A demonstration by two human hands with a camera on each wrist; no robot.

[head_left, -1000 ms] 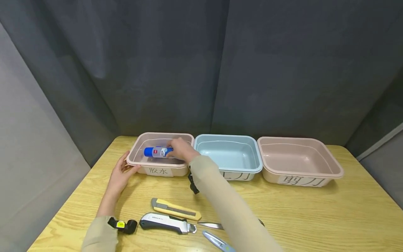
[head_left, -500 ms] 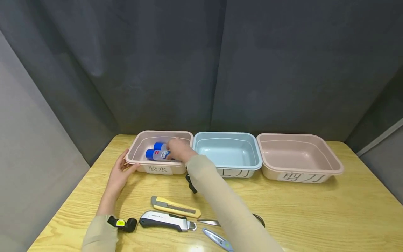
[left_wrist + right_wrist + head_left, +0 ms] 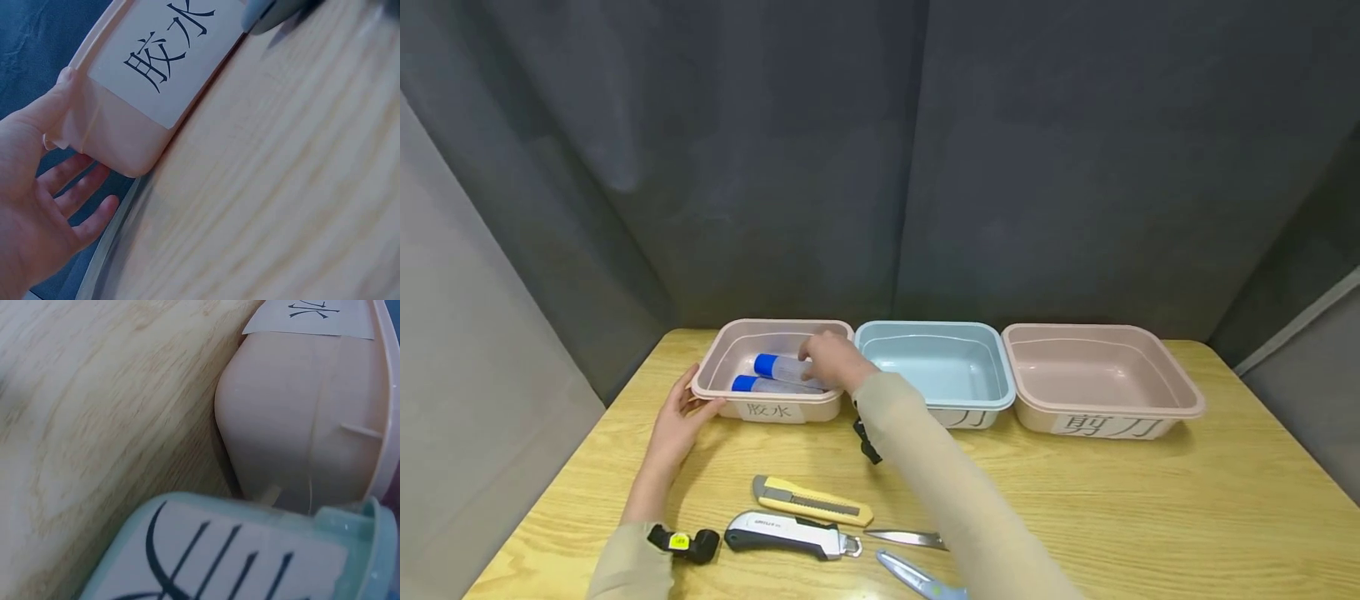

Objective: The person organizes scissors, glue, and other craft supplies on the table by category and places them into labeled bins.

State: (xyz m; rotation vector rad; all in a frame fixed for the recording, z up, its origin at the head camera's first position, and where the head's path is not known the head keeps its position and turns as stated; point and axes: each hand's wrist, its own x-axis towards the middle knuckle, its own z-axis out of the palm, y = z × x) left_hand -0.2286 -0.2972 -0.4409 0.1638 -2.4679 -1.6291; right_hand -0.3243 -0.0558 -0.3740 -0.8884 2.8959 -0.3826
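Observation:
My left hand (image 3: pixel 679 418) holds the near left corner of the left pink bin (image 3: pixel 790 411), labelled 胶水. In the left wrist view, the thumb (image 3: pixel 57 97) lies along the bin's rim and the other fingers spread past its corner. Inside that bin lie two clear glue bottles with blue caps: a rear bottle (image 3: pixel 781 367) and a front bottle (image 3: pixel 775 386). My right hand (image 3: pixel 835 360) reaches into the bin from the right, thumb and fingers parted at the rear bottle's right end. Neither the right hand nor the bottles show in the right wrist view.
A blue bin (image 3: pixel 943 367) and another pink bin (image 3: pixel 1101 371), labelled 剪刀, stand to the right. Nearer lie a yellow utility knife (image 3: pixel 811 500), a silver-and-black utility knife (image 3: pixel 790 535), scissors (image 3: pixel 906 538) and a light-blue cutter (image 3: pixel 917 575), partly beneath the right forearm.
The right hand has lowered a glue bottle into the left bin and loosened from it. Both bottles have rolled toward the front wall, their labels turned out of sight. The left hand stays put.

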